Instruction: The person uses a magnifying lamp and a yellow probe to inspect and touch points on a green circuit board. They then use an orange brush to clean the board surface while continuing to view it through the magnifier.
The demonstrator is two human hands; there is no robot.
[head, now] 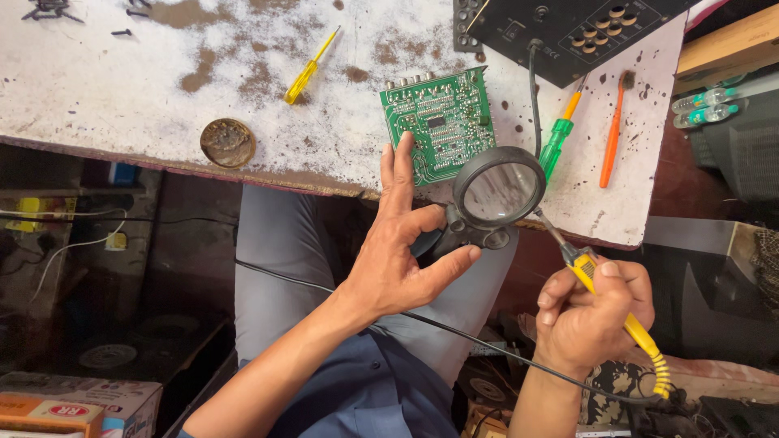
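The left hand (pixel 398 259) grips the lens (pixel 498 188) handle, fingers touching the board (pixel 438 122) at 12 o'clock. The right hand (pixel 588 316) pinches the iron (pixel 604 296). Best to keep the lens steady, tip slow.

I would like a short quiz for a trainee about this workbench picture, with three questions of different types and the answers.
1. True or false: the right hand holds the yellow soldering iron.
2. What does the left hand hold by its handle? A) a round magnifying glass B) a brush C) a green screwdriver
3. Fill in: the green circuit board lies on the ______ worktable, near its front edge.

Key
1. True; its tip reaches under the magnifying glass.
2. A; the green screwdriver and the orange brush lie untouched on the table.
3. white (stained)
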